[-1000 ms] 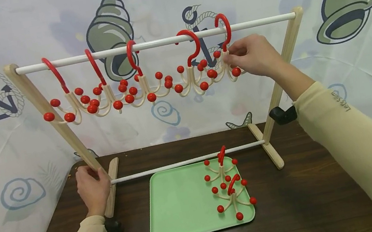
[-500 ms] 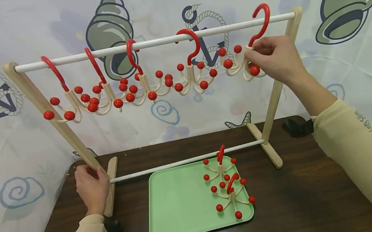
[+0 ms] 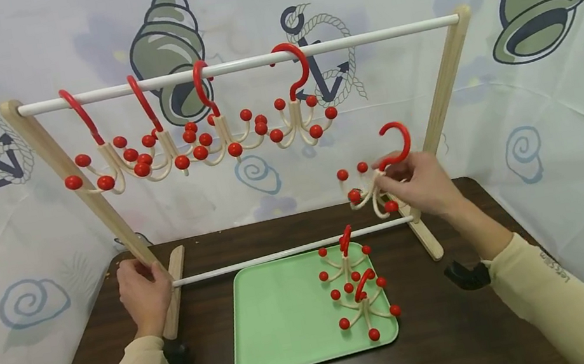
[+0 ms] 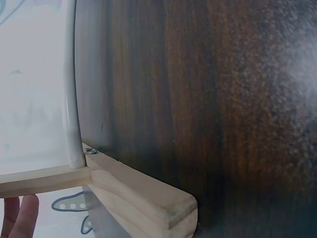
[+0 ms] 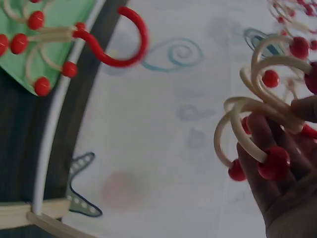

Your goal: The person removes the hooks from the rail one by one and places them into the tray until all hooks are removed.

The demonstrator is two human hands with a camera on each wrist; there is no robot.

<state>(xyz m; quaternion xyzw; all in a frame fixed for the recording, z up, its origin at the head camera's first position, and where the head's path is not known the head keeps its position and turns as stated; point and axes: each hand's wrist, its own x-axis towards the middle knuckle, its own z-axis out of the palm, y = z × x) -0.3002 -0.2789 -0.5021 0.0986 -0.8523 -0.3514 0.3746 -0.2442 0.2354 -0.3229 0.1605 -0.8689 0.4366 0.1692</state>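
My right hand (image 3: 422, 183) pinches an octopus-style hanger (image 3: 404, 140) by its cream neck. Its red hook points up, and its curved arms end in red balls. The hanger is in the air, below the top rail (image 3: 378, 35) and in front of the right post. Low on the wooden rack's left post (image 3: 102, 207), my left hand (image 3: 145, 296) grips the wood; its fingertips (image 4: 27, 215) show beside the post in the left wrist view. Several matching hangers (image 3: 297, 113) hang from the rail. Two more stand on the green tray (image 3: 280, 319), one hanger (image 3: 367, 305) nearer me.
The rack's white lower rail (image 3: 292, 251) runs just behind the tray. Wooden feet, including the right foot (image 3: 426, 240), rest on the dark table (image 3: 468, 333). A patterned cloth (image 3: 315, 184) hangs close behind the rack.
The right hand carries the hanger from the top rail, first rightwards along it, then down off it toward the table. The left hand stays at the post.
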